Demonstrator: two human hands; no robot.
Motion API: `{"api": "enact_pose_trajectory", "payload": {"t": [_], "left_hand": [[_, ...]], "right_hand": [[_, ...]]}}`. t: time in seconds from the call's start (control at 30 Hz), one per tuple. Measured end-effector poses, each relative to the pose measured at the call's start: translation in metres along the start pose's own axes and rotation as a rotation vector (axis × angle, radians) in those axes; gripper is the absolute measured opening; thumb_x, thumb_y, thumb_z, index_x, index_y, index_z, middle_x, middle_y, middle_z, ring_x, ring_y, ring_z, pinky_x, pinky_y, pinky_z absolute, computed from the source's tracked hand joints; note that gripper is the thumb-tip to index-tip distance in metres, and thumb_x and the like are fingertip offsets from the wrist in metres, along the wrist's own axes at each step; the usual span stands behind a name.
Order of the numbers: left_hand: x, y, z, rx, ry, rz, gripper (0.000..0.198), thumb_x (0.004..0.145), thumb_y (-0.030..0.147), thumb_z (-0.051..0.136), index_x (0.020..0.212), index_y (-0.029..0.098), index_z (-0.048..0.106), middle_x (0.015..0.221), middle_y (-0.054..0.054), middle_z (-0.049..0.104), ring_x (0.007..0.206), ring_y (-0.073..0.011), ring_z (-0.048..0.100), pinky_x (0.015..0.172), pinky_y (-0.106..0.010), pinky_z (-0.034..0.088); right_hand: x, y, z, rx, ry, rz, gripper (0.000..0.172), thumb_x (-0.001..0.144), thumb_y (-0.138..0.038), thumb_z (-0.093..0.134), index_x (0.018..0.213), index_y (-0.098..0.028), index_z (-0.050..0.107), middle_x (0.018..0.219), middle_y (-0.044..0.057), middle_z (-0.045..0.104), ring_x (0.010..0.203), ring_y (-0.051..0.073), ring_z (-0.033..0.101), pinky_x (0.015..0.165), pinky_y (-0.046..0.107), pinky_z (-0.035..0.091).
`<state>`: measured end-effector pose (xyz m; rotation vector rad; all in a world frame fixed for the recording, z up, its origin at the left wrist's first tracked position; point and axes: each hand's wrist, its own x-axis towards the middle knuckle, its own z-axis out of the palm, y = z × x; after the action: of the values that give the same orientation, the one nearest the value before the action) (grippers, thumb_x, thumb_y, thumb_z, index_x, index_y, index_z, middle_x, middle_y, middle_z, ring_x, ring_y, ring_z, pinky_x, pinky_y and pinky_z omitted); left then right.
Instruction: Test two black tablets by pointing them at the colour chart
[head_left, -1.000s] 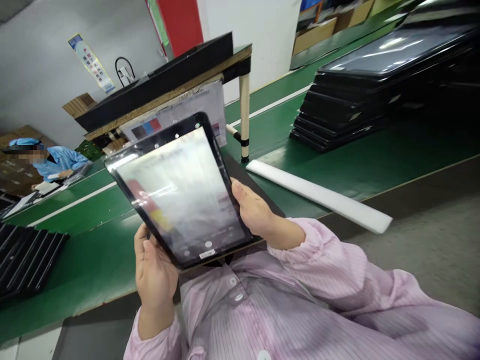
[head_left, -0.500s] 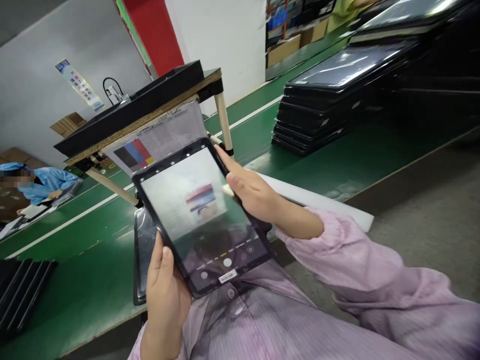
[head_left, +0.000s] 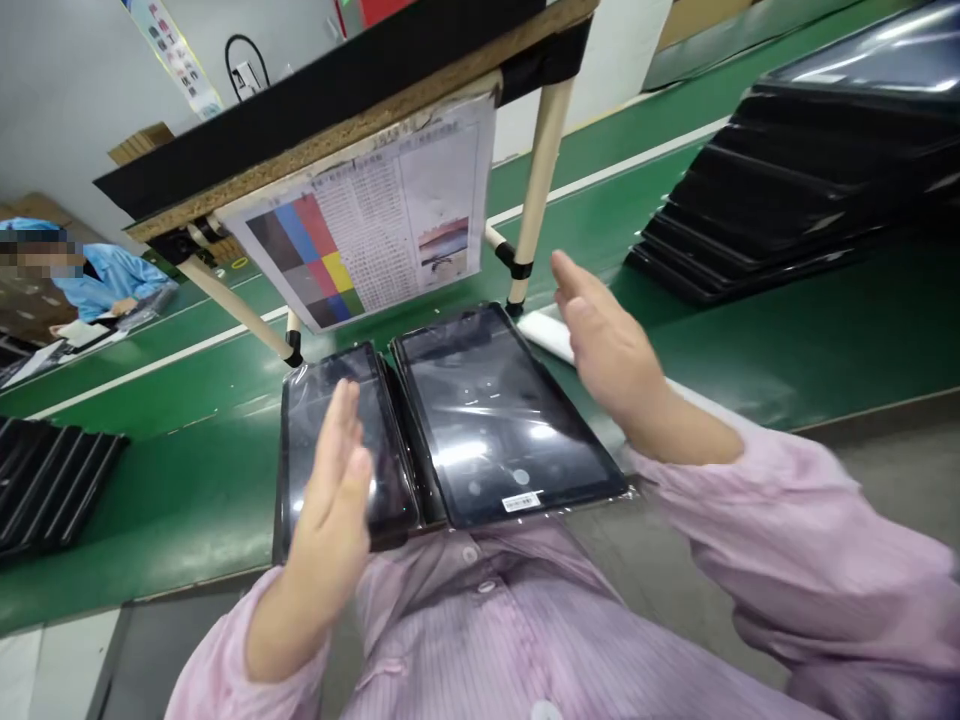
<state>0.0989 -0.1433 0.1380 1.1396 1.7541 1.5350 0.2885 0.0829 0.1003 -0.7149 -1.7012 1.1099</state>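
Observation:
A black tablet [head_left: 499,410] with a small white label lies face up on the right-hand stack in front of me. Close beside it, on the left, is another stack with a dark tablet [head_left: 352,365] in clear film on top. My left hand [head_left: 334,500] hovers over that left tablet, fingers straight and nothing in them. To the right of the labelled tablet, my right hand [head_left: 604,345] is raised with its fingers extended, also holding nothing. Both palms face inward.
A wooden-topped stand [head_left: 360,130] on pale tube legs carries a printed colour chart [head_left: 375,210]. Stacked black devices [head_left: 787,190] stand at the right, and more [head_left: 60,480] lean at the left. A white strip [head_left: 551,335] lies beside my right hand. A person in blue [head_left: 124,280] sits far left.
The tablet was gripped in both hands with its camera screen lit; now it lies on the right stack, its screen dark. Both hands have let go and moved apart.

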Motion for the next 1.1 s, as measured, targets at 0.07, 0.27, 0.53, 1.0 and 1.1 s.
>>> {"api": "enact_pose_trajectory", "payload": {"t": [0.07,0.27,0.53,1.0,1.1], "left_hand": [[-0.006,0.001,-0.027,0.251,0.022,0.146,0.045,0.101,0.041,0.048,0.146,0.037,0.051,0.154,-0.002,0.049,0.145,-0.0246,0.042,0.122,-0.046,0.032],[0.005,-0.004,-0.079,1.05,0.097,0.29,0.034,0.097,0.032,0.05,0.123,0.028,0.072,0.12,-0.011,0.058,0.119,-0.0309,0.051,0.106,-0.056,0.039],[0.03,-0.02,-0.079,1.38,0.038,0.376,0.034,0.096,0.024,0.049,0.117,0.021,0.077,0.116,-0.017,0.051,0.116,-0.0353,0.045,0.098,-0.058,0.042],[0.031,-0.024,-0.077,1.186,-0.119,0.602,0.03,0.096,0.027,0.052,0.112,0.021,0.077,0.11,-0.015,0.053,0.106,-0.0323,0.05,0.097,-0.062,0.037],[0.029,-0.019,-0.068,1.22,-0.133,0.608,0.03,0.096,0.024,0.053,0.114,0.022,0.076,0.112,-0.015,0.052,0.11,-0.0321,0.048,0.096,-0.058,0.04]], "right_hand": [[-0.006,-0.007,-0.005,-0.295,-0.17,-0.205,0.048,0.101,-0.058,0.037,0.13,-0.035,0.068,0.156,-0.002,0.047,0.156,0.029,0.022,0.128,0.06,0.008],[-0.02,-0.011,0.003,-0.766,-0.483,-0.425,0.043,0.103,-0.048,0.036,0.116,-0.037,0.076,0.161,-0.003,0.038,0.154,0.039,0.019,0.118,0.073,0.012],[-0.033,-0.03,-0.008,-0.642,-0.271,-0.382,0.046,0.106,-0.046,0.029,0.131,-0.039,0.067,0.164,-0.002,0.034,0.154,0.033,0.025,0.122,0.061,0.022],[-0.056,-0.02,-0.016,-0.897,-0.109,-0.298,0.041,0.101,-0.03,0.041,0.096,-0.034,0.081,0.15,0.002,0.054,0.144,0.036,0.043,0.114,0.065,0.028],[-0.058,-0.019,-0.015,-0.858,-0.067,-0.346,0.04,0.101,-0.03,0.042,0.098,-0.03,0.081,0.146,0.006,0.057,0.141,0.036,0.046,0.115,0.063,0.03]]}}
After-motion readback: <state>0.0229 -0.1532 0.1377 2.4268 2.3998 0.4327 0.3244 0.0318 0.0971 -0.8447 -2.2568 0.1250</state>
